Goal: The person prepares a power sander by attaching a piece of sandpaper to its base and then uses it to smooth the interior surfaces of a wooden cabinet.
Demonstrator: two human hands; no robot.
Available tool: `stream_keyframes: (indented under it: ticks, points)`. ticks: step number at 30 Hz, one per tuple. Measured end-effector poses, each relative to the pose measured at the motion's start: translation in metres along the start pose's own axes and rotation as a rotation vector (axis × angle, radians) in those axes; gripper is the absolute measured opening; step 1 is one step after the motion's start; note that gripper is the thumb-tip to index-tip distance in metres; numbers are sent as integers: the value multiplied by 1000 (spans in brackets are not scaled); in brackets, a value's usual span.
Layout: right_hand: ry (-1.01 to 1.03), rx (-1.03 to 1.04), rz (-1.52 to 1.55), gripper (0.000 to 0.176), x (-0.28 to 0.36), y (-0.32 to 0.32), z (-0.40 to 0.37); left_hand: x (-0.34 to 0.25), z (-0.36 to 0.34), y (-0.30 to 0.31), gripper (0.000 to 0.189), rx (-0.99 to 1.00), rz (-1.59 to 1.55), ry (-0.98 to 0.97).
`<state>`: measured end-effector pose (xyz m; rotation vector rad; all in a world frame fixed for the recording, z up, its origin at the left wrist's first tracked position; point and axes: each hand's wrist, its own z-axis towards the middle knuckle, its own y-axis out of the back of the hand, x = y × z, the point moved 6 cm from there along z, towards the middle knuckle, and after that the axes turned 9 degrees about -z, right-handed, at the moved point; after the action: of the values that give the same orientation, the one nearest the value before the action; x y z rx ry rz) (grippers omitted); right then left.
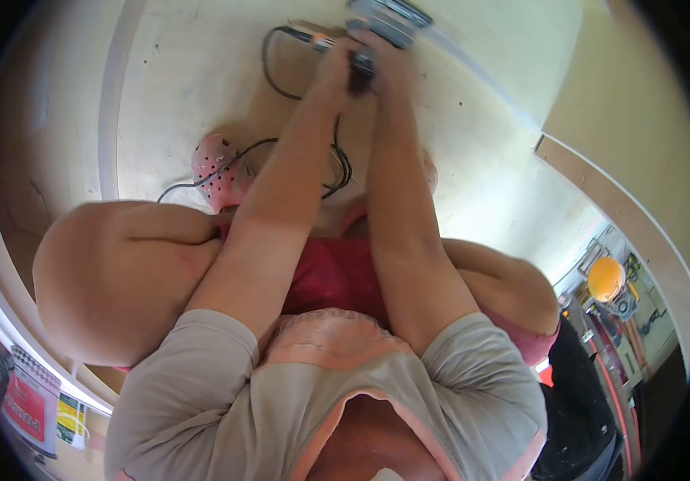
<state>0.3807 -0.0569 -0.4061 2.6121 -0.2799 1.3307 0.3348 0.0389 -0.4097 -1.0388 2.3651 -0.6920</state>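
Head view: the left hand [335, 74] and right hand [390, 62] (both blurred) are closed round the tool [393, 24], top centre on the pale board [192, 80]. Its cord [265, 62] loops beside them and crosses a pink shoe [210, 154]. A ledge [613, 188] rises right.

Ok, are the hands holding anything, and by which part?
A corded power tool, held in both hands by its near end; finger placement is blurred.

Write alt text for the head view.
Left hand and right hand together grip a corded power tool over a pale surface. Nearer the squatting wearer are a black cord and pink perforated shoe.
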Motion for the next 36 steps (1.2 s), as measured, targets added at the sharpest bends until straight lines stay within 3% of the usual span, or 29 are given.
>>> stream_keyframes:
  ticks: [6,8,11,13,15,17,19,21,25,30,36]
  points:
    - [-101,56,-38,37,46,-68,-41,-70,-47,5,25,-180,190,-122]
    - [-95,97,31,45,50,-68,-45,-72,-44,5,25,-133,259,-137]
    - [-183,-28,-132,46,37,-35,-36,-55,-44,-12,25,-36,273,-104]
    - [18,9,-104,52,-1,-13,11,-30,-32,-15,24,13,207,-40]
    - [-65,20,-133,57,1,18,6,-3,-22,-22,25,-34,178,22]
    - [-58,-98,-180,58,28,47,-26,31,-4,-28,26,54,197,141]
    - [-56,-115,-201,62,30,79,-32,56,-20,-52,27,45,30,109]
    - [-119,-206,-108,58,25,113,-38,91,6,-53,29,126,287,174]
    - [-135,-233,-24,56,21,155,-46,111,-13,-77,33,68,486,149]
    - [-118,-217,-21,56,16,149,-35,103,-12,-73,32,4,451,112]
    - [-77,-204,-37,60,17,130,-37,92,-9,-62,30,65,401,123]
